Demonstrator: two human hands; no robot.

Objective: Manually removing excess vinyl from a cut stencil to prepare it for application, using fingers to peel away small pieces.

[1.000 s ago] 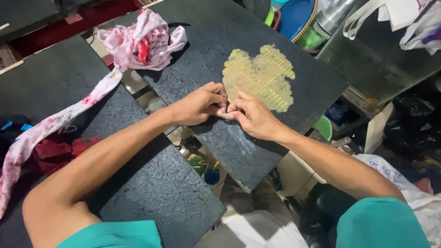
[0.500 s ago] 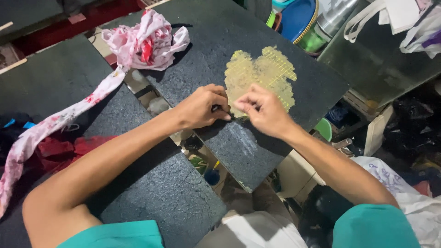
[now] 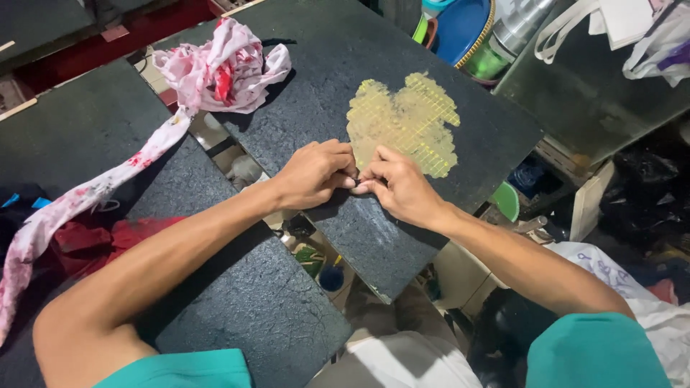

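A: Head view, straight down. Left hand [image 3: 313,172] and right hand [image 3: 402,188] meeting fingertip to fingertip on the dark slab [image 3: 323,79], right at the lower left edge of the yellow gridded patch [image 3: 406,122].

B: Fingers?

A: Curled tight on both sides, thumbs and forefingers closed to a pinch, hardly any gap. Maybe something small and dark between the tips; too small to tell what.

B: And the patch itself?

A: Flat on the slab, near its middle, ragged at the rim, crossed with fine squares. Touching the right fingertips, or just beside them; hard to say which.

B: Around it?

A: Pink and white cloth [image 3: 219,68] bunched at the slab's far left corner, trailing off over a second slab [image 3: 244,302] nearer the body. Blue basin [image 3: 460,25] beyond the far edge, well apart from the hands.

B: Best way to handle fine work like this, by the look of it?

A: Probably wrists low and resting on the slab for steadiness. Small, slow pulls from the very edge, close to the surface, never a yank. One hand pressing as anchor, the other doing the picking. Also worth minding: the slab's near corner hanging out over the gap, so light pressure there, no leaning.
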